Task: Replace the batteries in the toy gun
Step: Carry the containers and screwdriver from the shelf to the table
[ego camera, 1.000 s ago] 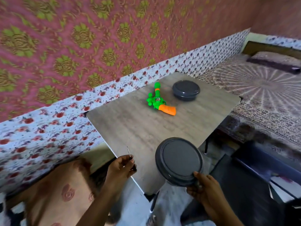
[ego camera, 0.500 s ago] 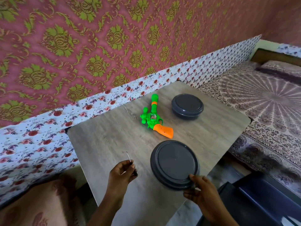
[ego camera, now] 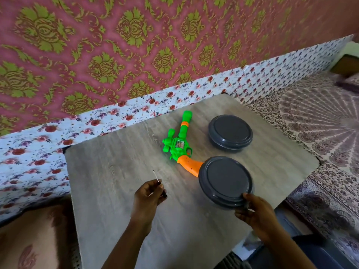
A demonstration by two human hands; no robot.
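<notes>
A green and orange toy gun (ego camera: 179, 143) lies on the grey wooden table (ego camera: 116, 191), barrel pointing toward the wall. My left hand (ego camera: 149, 193) grips a small screwdriver (ego camera: 156, 176) whose thin metal shaft sticks up, over the table's middle. My right hand (ego camera: 256, 212) holds the near rim of a round dark grey lidded container (ego camera: 225, 180), which covers the end of the gun's orange handle. A second, similar grey container (ego camera: 230, 133) stands on the table to the right of the gun's barrel.
A patterned wall and a floral cloth strip (ego camera: 136, 111) run behind the table. A bed with a mandala spread (ego camera: 320, 123) lies to the right. A brown cushion (ego camera: 29, 239) sits at lower left, and a dark object (ego camera: 310, 253) below the table's near right edge.
Both hands have moved forward over the table. The grey container in my right hand has come in from past the table's near edge to beside the gun's handle.
</notes>
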